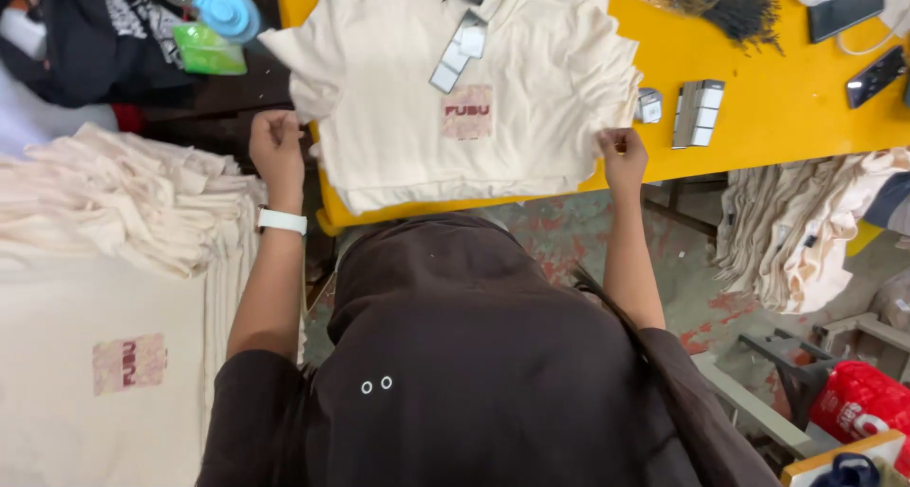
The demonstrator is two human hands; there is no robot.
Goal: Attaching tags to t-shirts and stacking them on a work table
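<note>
**A:** Yellow worktable [777, 117], near edge, w/ a cream cotton t-shirt with a small red chest print [474, 99] on top of a flat stack. Which hand's got it?

**B:** Both tbh. Left hand [276, 141] fisted on the shirt's left side under the sleeve, right hand [622, 153] pinching the right hem corner. Shirt lies collar away from the person, long axis running straight out from the body, so it sits btwn the hands, equally close to each.
</note>
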